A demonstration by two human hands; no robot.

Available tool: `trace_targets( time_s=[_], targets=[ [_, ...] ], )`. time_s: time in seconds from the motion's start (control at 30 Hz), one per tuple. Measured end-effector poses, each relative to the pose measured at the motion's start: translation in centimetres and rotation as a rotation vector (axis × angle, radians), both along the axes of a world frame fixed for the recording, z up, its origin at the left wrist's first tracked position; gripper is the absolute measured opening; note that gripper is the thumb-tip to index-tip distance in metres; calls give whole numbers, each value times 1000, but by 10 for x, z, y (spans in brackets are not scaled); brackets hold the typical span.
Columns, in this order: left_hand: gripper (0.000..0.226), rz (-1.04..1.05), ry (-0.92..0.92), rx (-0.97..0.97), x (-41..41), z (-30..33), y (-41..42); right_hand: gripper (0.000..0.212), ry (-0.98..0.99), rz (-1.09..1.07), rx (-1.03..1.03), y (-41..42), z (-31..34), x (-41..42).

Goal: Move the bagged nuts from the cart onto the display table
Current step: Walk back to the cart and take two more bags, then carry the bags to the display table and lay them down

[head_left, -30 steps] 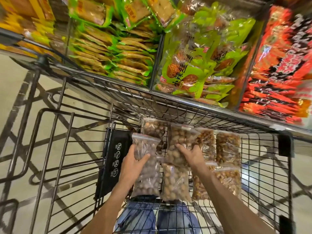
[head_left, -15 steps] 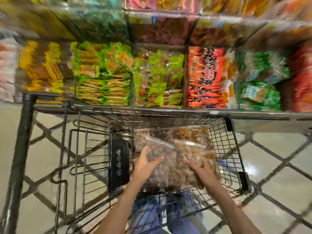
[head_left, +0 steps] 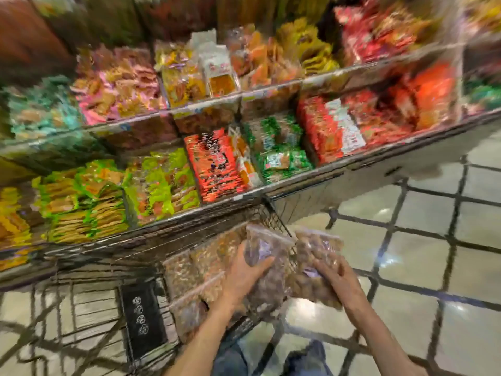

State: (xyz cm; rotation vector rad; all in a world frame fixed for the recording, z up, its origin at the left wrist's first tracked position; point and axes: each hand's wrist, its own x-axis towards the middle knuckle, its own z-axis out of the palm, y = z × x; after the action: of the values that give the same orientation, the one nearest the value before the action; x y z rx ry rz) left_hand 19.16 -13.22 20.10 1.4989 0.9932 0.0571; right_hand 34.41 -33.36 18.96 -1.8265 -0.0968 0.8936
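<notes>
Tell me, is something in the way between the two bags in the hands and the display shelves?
Nothing visible blocks them. The left hand and right hand hold bags of nuts above the cart; its wire rim lies below them. The view is blurred.

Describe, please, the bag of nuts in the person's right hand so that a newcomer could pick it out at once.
Find the wire cart against the snack shelves, then its right edge. The right hand grips a clear bag of brown nuts out over the tiled floor. Unlike the left hand's bag and the bags left in the cart, it hangs outside the basket.
</notes>
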Motion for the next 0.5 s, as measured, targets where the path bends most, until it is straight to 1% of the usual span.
trace_targets(
  time_s=[0.07,0.17,0.23,0.27,0.37,0.43,0.5],
  targets=[
    [88,-59,-29,28,33,17,-30,52,-10,-62,32,-34,11,19],
    [65,-139,-80,40,85,41,-79,52,-6,-147,82,-88,24,52],
    [46,-196,-99,32,120,51,-113,56,-30,-194,102,-125,34,76],
    [42,-207,-126,20,137,55,-131,56,-40,-223,115,-144,39,88],
    [40,-260,-181,45,188,66,-182,43,-45,-317,148,-202,53,121],
    [41,-327,-218,89,220,73,-216,43,-78,-380,158,-239,60,141],
    [39,-395,-246,90,253,76,-245,48,-101,-449,171,-273,65,160]
  ],
)
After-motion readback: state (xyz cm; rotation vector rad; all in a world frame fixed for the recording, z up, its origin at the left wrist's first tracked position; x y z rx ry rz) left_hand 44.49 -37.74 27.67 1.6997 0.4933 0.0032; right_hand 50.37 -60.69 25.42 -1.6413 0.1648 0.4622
